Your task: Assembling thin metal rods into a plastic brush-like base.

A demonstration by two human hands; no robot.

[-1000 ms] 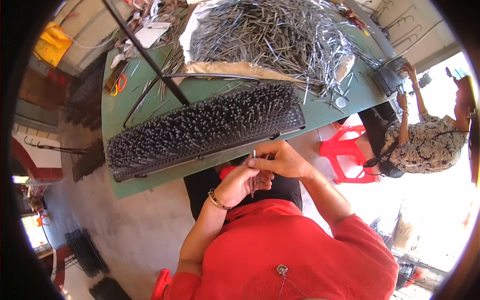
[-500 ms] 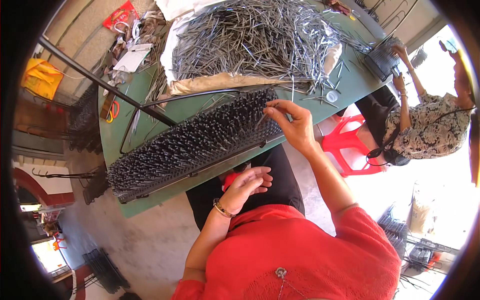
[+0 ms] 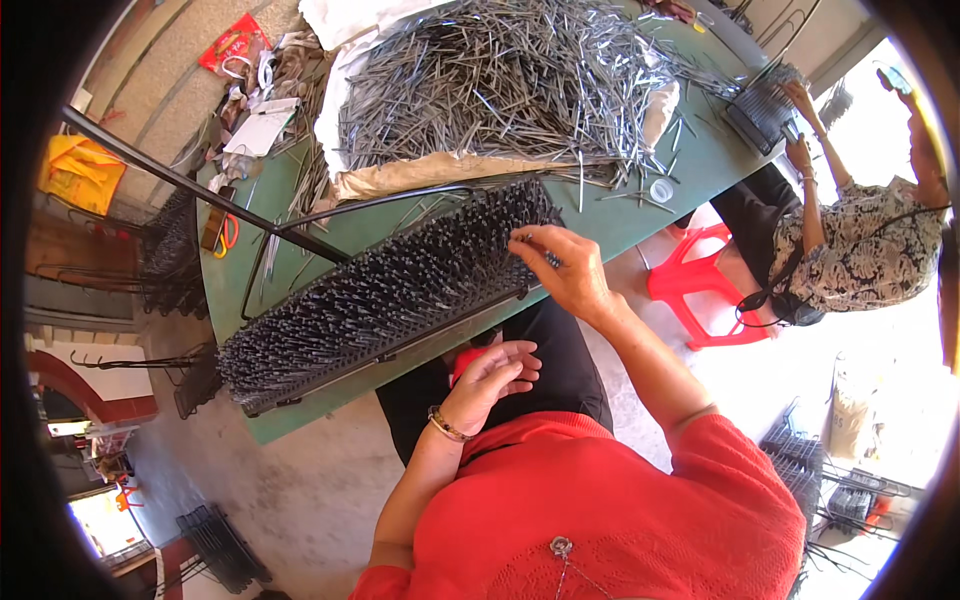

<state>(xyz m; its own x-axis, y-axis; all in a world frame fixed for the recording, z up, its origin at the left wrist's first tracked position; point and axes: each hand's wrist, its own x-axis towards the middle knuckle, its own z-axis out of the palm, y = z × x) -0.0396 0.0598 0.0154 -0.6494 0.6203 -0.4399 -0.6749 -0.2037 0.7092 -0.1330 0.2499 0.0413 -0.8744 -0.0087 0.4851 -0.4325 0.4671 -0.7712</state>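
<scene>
A long black rack point(image 3: 385, 354) lies slantwise along the near edge of the green table, packed with upright thin dark metal rods point(image 3: 380, 280). At the rack's right end, my right hand point(image 3: 568, 268) has thumb and forefinger pinched together among the rods. Whatever is between those fingertips is too small to make out. My left hand point(image 3: 490, 382), with a bracelet at the wrist, hovers over my lap, palm turned inward. Its fingers are loosely bent and apart, with nothing in them. Beyond the rack, a heap of loose metal rods point(image 3: 500, 90) fills a paper-lined spread.
The green table point(image 3: 625, 228) carries orange-handled scissors point(image 3: 228, 235), a small clear round cap point(image 3: 661, 190) and a white pad point(image 3: 262, 128). A black metal bar point(image 3: 190, 185) crosses at the left. A co-worker point(image 3: 850, 235) handles another rack point(image 3: 758, 112) beside a red stool point(image 3: 695, 285).
My right hand has shifted slightly left and down, its fingertips now among the rods. The thin rod seen below them before is no longer distinct. My left hand has hardly moved.
</scene>
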